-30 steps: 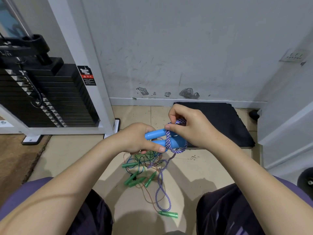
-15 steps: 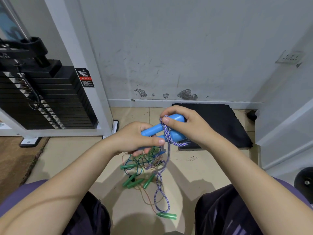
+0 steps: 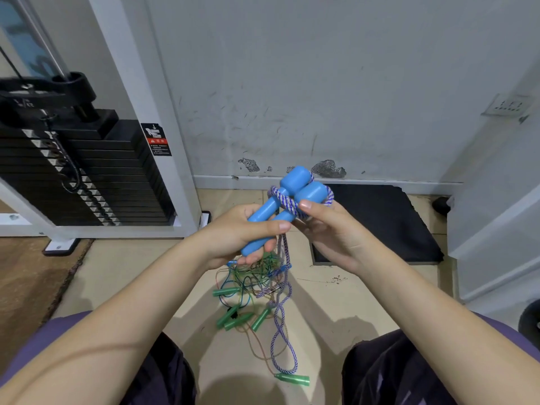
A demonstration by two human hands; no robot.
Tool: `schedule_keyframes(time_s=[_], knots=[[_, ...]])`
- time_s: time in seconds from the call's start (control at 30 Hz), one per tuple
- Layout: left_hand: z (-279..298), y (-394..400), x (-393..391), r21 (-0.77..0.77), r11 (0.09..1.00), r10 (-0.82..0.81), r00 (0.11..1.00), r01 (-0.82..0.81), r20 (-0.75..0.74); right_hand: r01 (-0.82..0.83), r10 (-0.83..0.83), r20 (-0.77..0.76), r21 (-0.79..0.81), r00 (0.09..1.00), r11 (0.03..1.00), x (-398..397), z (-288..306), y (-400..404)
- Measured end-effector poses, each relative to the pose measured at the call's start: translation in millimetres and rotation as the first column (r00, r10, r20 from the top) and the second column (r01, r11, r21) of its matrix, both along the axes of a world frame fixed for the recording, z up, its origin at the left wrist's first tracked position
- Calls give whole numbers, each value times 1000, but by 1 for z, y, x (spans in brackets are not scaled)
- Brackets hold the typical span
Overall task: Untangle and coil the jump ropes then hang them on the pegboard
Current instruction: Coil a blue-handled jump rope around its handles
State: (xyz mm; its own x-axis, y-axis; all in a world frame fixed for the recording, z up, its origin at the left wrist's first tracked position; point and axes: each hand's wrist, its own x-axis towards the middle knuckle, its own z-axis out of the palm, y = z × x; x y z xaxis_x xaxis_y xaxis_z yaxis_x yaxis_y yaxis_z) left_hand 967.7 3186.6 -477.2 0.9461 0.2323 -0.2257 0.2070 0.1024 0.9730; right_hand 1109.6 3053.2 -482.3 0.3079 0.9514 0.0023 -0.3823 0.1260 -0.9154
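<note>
Compared with one second ago, the two blue handles (image 3: 287, 204) have been lifted higher and tilted, so that their thick ends now point to the upper middle of the frame. They are held side by side by the left hand (image 3: 239, 235), whose fingers are curled round the lower parts. The purple-white rope (image 3: 285, 200) is wound across the handles, and one turn is pinched against them by the thumb and fingers of the right hand (image 3: 330, 232).

For this step to be done well, the turns should probably be laid tight and next to each other, while the handles are kept parallel; otherwise the wrap may slide off the thick ends. The hanging part of the rope should be freed from the tangle below first.

On the tiled floor (image 3: 321, 302), in the lower middle, the thin cords with green handles (image 3: 233, 318) are lying knotted. A black mat (image 3: 380, 223) is seen at the right, a weight stack (image 3: 73, 171) at the upper left, and a scuffed white wall (image 3: 321, 83) behind. No pegboard is seen.
</note>
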Motion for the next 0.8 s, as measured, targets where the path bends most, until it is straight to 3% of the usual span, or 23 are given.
schedule_keyframes(time_s=[0.1, 0.2, 0.53, 0.67, 0.8], knots=[[-1, -1, 0, 20, 998, -53, 999, 53, -7, -20, 25, 97, -52, 995, 998, -7, -6, 2], [-3, -2, -2, 22, 994, -107, 994, 107, -9, -23, 34, 99, -108, 995, 994, -10, -8, 4], [1, -1, -5, -47, 981, -189, 981, 187, -43, -1, 39, 254, -149, 966, 989, -14, -2, 2], [1, -2, -2, -56, 991, -120, 993, 119, -12, 50, 13, 339, -179, 941, 983, -15, 4, 3], [4, -3, -2, -45, 999, -2, 1000, 3, 27, -34, 97, 348, -181, 932, 983, -8, 9, -3]])
